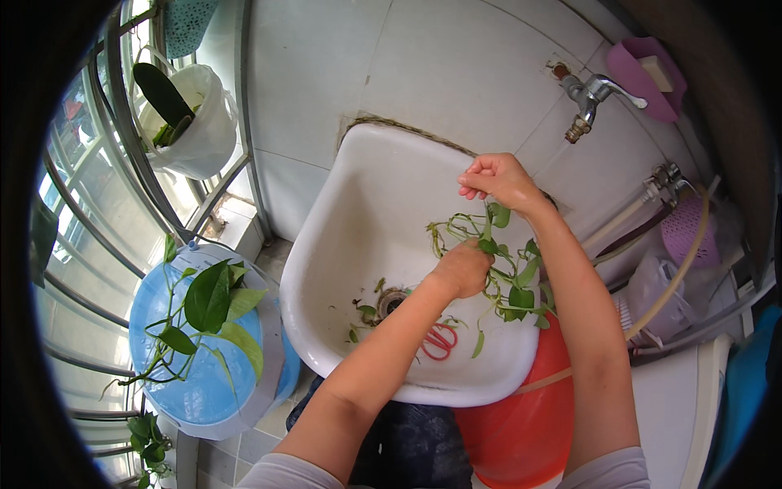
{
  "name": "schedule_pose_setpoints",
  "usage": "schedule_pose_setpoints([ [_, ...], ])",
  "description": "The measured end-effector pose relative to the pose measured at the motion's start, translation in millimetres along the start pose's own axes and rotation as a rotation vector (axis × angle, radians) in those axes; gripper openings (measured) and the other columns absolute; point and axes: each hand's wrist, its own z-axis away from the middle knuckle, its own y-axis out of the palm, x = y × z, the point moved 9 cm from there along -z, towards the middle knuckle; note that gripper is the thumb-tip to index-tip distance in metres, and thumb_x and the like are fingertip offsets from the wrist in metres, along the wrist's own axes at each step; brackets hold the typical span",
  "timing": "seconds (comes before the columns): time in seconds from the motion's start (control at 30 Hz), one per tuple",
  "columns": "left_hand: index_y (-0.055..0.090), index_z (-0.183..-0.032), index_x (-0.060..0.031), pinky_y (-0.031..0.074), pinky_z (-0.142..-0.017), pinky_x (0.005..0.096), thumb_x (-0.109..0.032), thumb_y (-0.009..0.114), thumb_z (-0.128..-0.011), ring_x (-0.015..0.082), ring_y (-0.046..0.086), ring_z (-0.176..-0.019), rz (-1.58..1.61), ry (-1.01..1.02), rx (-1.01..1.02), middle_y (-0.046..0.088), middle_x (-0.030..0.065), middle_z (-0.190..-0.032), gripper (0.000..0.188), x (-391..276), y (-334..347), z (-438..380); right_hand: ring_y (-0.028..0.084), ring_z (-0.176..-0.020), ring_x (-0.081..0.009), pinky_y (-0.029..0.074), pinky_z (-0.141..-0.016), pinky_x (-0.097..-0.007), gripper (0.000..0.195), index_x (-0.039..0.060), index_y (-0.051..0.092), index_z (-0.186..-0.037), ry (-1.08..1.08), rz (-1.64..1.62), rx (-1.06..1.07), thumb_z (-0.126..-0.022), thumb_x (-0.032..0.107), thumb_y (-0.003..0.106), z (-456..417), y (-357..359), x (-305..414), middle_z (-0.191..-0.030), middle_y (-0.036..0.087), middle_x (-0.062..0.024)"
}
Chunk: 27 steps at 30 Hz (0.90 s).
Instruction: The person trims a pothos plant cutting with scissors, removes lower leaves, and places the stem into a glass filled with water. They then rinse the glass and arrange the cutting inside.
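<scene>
My left hand [462, 269] is closed around a bunch of green vine cuttings with heart-shaped leaves [521, 297], probably pothos, over the right part of a white ceramic sink [317, 244]. Roots and bare stems stick out on its far side. Above the bunch, my right hand [498, 180] is raised with fingers curled in and thumb against them; nothing shows in it. Red-handled scissors [440, 341] lie in the basin, their blades hidden by my left forearm. Loose leaves and dark debris surround the drain [391, 301].
A wall tap [586, 104] juts out at upper right, beside a purple soap holder [647, 79]. More leafy cuttings [208, 299] lie on a blue-topped appliance [232, 391] at left. A red bucket [519, 434] stands under the sink's right front. A white pot [211, 122] hangs at the window bars.
</scene>
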Motion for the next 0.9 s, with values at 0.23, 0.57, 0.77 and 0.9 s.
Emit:
schedule_pose_setpoints([
  [0.23, 0.062, -0.097, -0.0019, 0.044, -0.089, 0.0420, -0.006, 0.050, -0.076, 0.0338, 0.054, -0.106, -0.022, -0.262, 0.256, 0.061, 0.0188, -0.106, 0.024, 19, 18, 6, 0.053, -0.111, -0.0274, 0.045, -0.092, -0.0360, 0.047, -0.0029, 0.041, -0.129, 0.170, -0.562, 0.425, -0.095, 0.029, 0.048, 41, 80, 12, -0.126, 0.049, -0.0195],
  [0.57, 0.059, -0.106, -0.0045, 0.040, -0.095, 0.0409, -0.009, 0.049, -0.081, 0.0336, 0.052, -0.107, 0.271, 0.006, -0.192, 0.059, 0.0153, -0.111, 0.027, 33, 47, 11, 0.045, -0.122, -0.0303, 0.039, -0.100, -0.0439, 0.055, -0.0027, 0.041, -0.132, -0.273, -1.110, 0.591, -0.094, 0.036, 0.047, 16, 141, 51, -0.131, 0.047, -0.0192],
  [0.77, 0.062, -0.100, -0.0018, 0.043, -0.089, 0.0384, -0.022, 0.055, -0.077, 0.0327, 0.054, -0.102, -0.170, -0.181, 0.332, 0.059, 0.0180, -0.106, 0.031, 28, 60, 19, 0.044, -0.121, -0.0356, 0.039, -0.100, -0.0451, 0.062, -0.0065, 0.043, -0.129, 0.199, 0.372, 0.344, -0.088, 0.039, 0.055, 1, 187, -30, -0.131, 0.045, -0.0231],
  [0.9, 0.062, -0.103, -0.0021, 0.044, -0.089, 0.0400, -0.018, 0.053, -0.079, 0.0334, 0.055, -0.107, -0.065, -0.038, 0.143, 0.060, 0.0182, -0.112, 0.030, 35, 62, 16, 0.040, -0.126, -0.0367, 0.034, -0.103, -0.0477, 0.071, -0.0084, 0.029, -0.136, 0.309, -0.475, 0.180, -0.093, 0.046, 0.045, 11, 140, -24, -0.138, 0.036, -0.0264],
])
